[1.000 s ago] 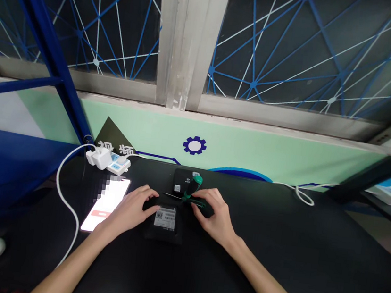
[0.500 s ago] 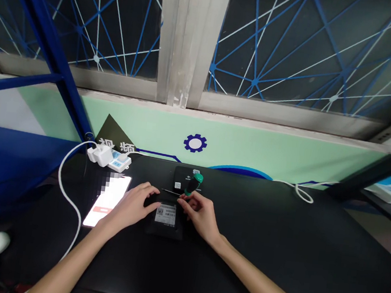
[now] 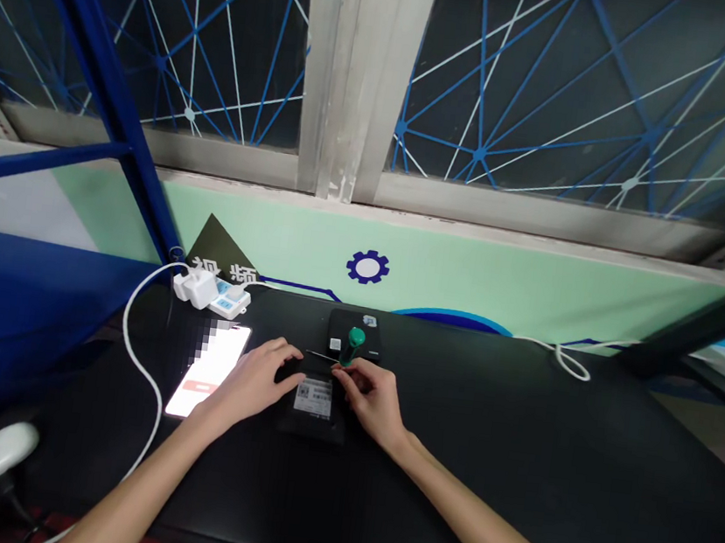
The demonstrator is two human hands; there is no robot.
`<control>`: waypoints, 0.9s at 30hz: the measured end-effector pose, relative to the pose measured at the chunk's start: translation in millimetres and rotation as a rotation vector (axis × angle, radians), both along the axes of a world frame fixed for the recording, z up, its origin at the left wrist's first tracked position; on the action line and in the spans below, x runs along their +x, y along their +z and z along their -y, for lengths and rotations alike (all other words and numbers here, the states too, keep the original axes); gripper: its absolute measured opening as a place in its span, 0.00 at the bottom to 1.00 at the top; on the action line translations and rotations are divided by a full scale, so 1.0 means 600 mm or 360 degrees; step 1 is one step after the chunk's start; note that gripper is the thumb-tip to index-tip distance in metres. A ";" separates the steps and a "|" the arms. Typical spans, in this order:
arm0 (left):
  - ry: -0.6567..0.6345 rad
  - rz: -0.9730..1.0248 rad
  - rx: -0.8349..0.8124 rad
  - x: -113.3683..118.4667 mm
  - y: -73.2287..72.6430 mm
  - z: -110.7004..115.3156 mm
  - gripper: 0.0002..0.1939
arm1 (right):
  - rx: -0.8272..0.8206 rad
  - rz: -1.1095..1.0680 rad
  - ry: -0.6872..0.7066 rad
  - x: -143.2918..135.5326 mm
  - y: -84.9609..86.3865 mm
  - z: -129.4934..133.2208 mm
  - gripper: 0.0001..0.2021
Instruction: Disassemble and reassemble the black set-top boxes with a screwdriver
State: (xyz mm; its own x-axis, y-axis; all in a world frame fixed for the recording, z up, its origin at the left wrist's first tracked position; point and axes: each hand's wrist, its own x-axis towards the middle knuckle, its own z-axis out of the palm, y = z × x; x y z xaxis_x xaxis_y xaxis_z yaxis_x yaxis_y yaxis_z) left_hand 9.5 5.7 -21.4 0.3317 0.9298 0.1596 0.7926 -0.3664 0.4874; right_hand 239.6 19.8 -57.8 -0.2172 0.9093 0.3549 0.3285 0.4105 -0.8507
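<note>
Brought right hand (image 3: pixel 379 401) inward since the earlier frame, to the far right corner of the box (image 3: pixel 312 424), keeping left hand (image 3: pixel 262 382) in place; now apparently pinching around the foot of the upright screwdriver (image 3: pixel 351 349), perhaps gripped so low to steer it finely, with the tip hidden. Showing, just left of that grip, a thin rod (image 3: pixel 321 355) beyond the far edge of the box; cannot tell whether part of the same tool. Holding left fingers spread and bent, with thumb at the left edge of the label (image 3: pixel 314 396), probably to stop the box from sliding on the table (image 3: pixel 510 466). Keeping the box flat and label up between both hands, likely for equal reach, with the rear box (image 3: pixel 339 326) just behind and the phone (image 3: pixel 211 367) beside the left hand, apparently out of the way
</note>
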 end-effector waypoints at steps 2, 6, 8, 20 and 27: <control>-0.0006 -0.0037 0.0018 0.002 -0.002 0.000 0.11 | -0.0029 -0.0021 0.0018 0.001 -0.001 -0.002 0.15; 0.0023 -0.0141 0.0078 0.008 -0.001 0.004 0.12 | -0.0041 -0.0004 0.0041 0.002 0.001 -0.002 0.16; -0.0001 -0.0205 0.0133 0.011 0.002 0.007 0.13 | -0.0055 -0.0009 0.0047 0.003 0.002 -0.002 0.17; 0.0144 -0.0054 0.0272 0.020 -0.035 0.059 0.20 | -0.0250 -0.0349 0.0103 0.002 -0.006 -0.005 0.16; 0.0244 0.0108 0.0295 0.028 -0.049 0.067 0.19 | -0.0272 -0.0406 0.0125 0.001 -0.007 -0.005 0.17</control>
State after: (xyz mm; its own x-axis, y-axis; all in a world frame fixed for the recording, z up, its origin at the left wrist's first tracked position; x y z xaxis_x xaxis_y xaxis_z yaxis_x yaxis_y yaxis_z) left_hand 26.4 -34.3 -50.8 0.1714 0.9211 0.3495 0.8134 -0.3324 0.4773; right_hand 240.5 23.0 -62.0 -0.2128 0.9444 0.2505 0.0685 0.2701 -0.9604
